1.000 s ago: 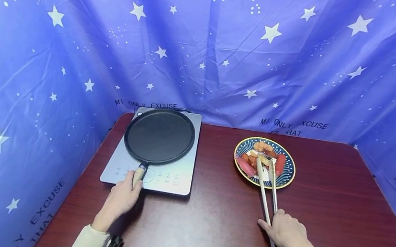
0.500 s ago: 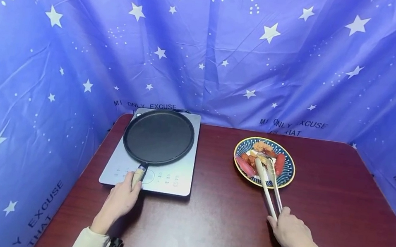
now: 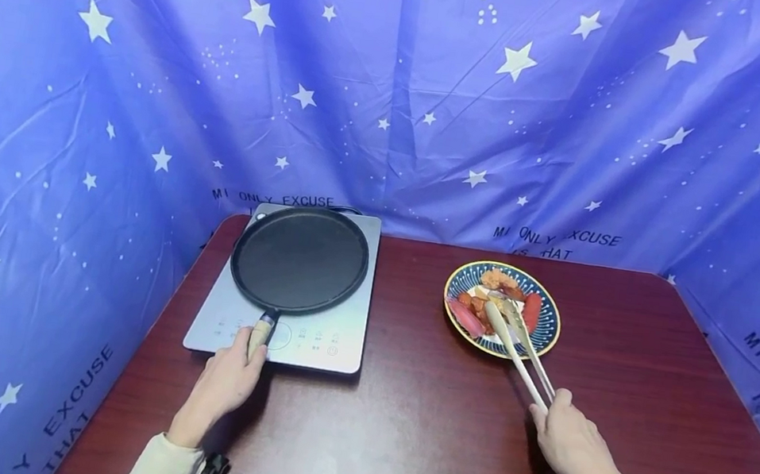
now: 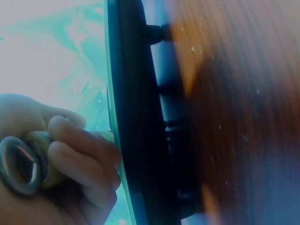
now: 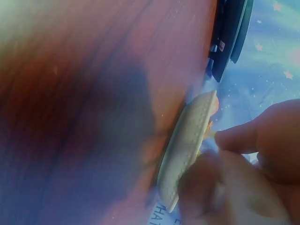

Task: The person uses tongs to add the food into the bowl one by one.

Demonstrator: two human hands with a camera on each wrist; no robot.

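My left hand [image 3: 226, 381] grips the pale handle [image 3: 261, 331] of a flat black frying pan [image 3: 301, 260], which sits on a silver induction cooktop [image 3: 347, 337]. In the left wrist view, fingers curl round the handle near its metal hanging ring [image 4: 21, 166]. My right hand [image 3: 577, 447] holds metal tongs [image 3: 518, 359] partway along their arms. Their tips reach in among the food on a blue-patterned plate [image 3: 546, 332]. On it lie a red sausage [image 3: 532, 313], a pinkish long piece [image 3: 465, 318] and a crumbed piece [image 3: 499, 278]. Whether the tips pinch food, I cannot tell.
The dark red wooden table [image 3: 392, 415] carries the cooktop on the left and the plate on the right. A blue star-printed curtain [image 3: 396, 111] hangs behind the table and along both sides. A black cable [image 3: 347, 209] lies behind the cooktop.
My right hand has slid forward along the tongs and shifted right, and the tong arms have drawn closer together. The left hand and pan stay in place; the whole view has shifted slightly.
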